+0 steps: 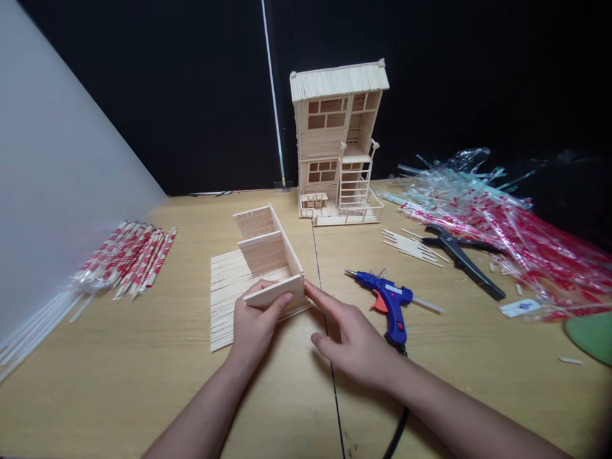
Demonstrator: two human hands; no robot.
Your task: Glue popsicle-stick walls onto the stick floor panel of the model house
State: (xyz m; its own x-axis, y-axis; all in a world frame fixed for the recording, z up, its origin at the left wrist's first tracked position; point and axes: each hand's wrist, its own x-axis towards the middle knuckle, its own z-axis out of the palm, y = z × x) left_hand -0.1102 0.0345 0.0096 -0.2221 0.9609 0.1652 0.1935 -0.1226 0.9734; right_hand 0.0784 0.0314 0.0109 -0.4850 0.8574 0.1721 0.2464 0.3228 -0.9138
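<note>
A partly walled model made of thin wooden sticks [261, 255] stands on the table, with a flat stick floor [222, 299] and upright panels. My left hand [258, 322] is closed on its nearest panel [272, 292], thumb on the near face and fingers behind. At the right corner of that model, my right hand [351, 338] reaches in with its index finger stretched against the outer wall. Its thumb is spread apart, and nothing is in its grasp. A blue hot glue gun [389, 299] lies right of my right hand, a glue stick showing at its back.
A two-storey stick house [342, 146] stands at the back. Wrapped chopsticks [138, 258] and white glue sticks [36, 325] lie left. On the right are loose sticks [411, 247], black-handled cutters [463, 261], plastic wrappers [497, 217] and a green object [593, 336].
</note>
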